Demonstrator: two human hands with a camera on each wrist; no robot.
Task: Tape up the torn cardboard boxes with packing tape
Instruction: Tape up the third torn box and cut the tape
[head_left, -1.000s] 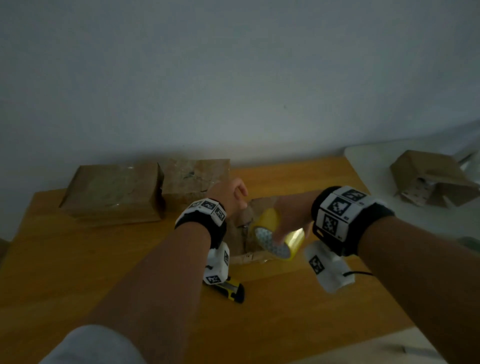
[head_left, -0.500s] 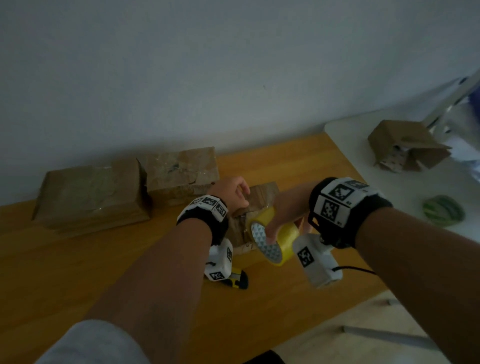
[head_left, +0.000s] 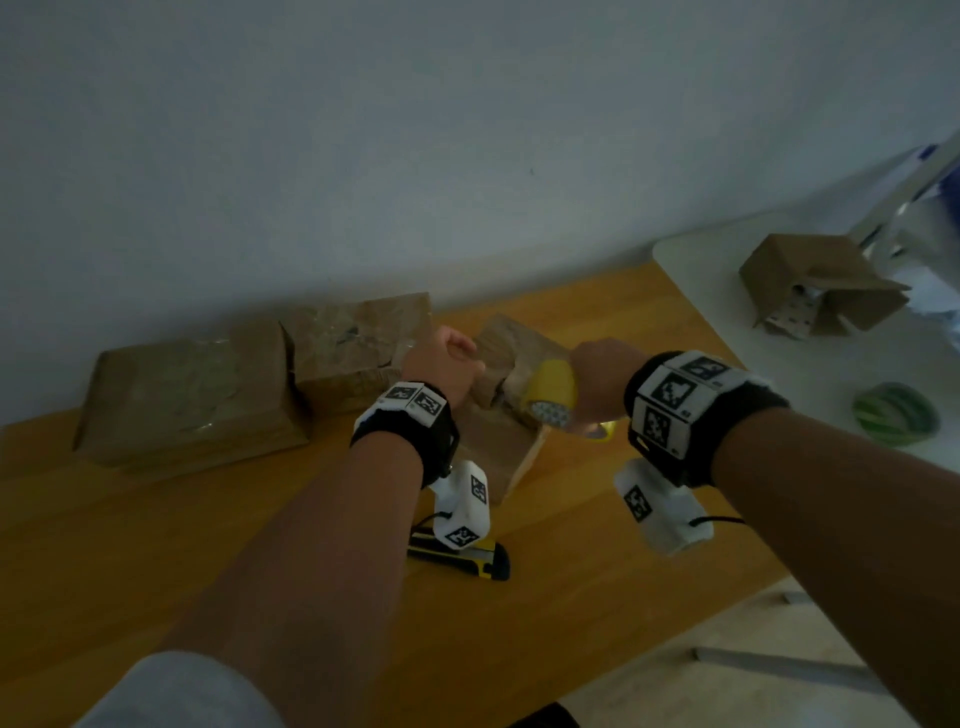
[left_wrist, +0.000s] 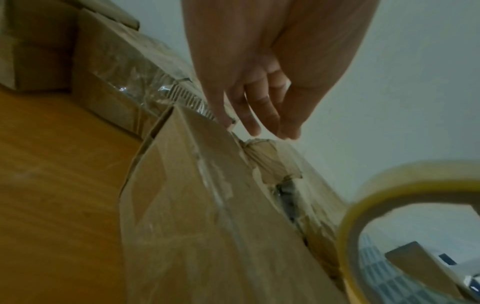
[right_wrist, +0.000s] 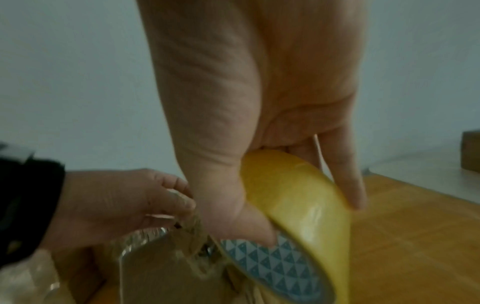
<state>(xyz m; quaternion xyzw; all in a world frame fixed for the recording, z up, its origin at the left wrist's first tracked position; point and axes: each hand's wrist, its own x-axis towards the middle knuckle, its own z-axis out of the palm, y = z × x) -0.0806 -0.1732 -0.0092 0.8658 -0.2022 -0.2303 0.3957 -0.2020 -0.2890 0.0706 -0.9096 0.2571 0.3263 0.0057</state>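
The right hand (head_left: 597, 376) grips the yellow tape roll (head_left: 553, 392), thumb (right_wrist: 249, 222) lying on the patterned side of the core and a finger (right_wrist: 348, 181) reaching down the roll's far side, so the roll is clamped between them and held on edge above the torn cardboard box (head_left: 498, 447). In the right wrist view the roll (right_wrist: 298, 205) is tilted, its blue-and-white triangle-patterned inner core facing down and toward the box. The left hand (head_left: 447, 364) has its fingers curled at the top edge of the same box; in the right wrist view its fingertips (right_wrist: 179, 201) appear to pinch something at the ragged upper corner of the box (right_wrist: 166, 267), though whether it is cardboard or a tape end cannot be told. In the left wrist view the fingers (left_wrist: 254, 111) point down over the box (left_wrist: 207, 205), whose top seam is split open and frayed, with the roll (left_wrist: 369, 197) just right of it. The torn box stands tilted near the middle of the wooden table (head_left: 130, 545), between both wrists. To the far left, against the wall (head_left: 467, 130), stand two cardboard boxes (head_left: 192, 395) side by side, their tops covered in glossy clear tape. A yellow-and-black utility knife (head_left: 467, 558) lies on the table on the near side of the torn box, partly under the left wrist camera. To the right, on a white table (head_left: 727, 312), rest another open cardboard box (head_left: 815, 291) and a green roll (head_left: 896, 421).
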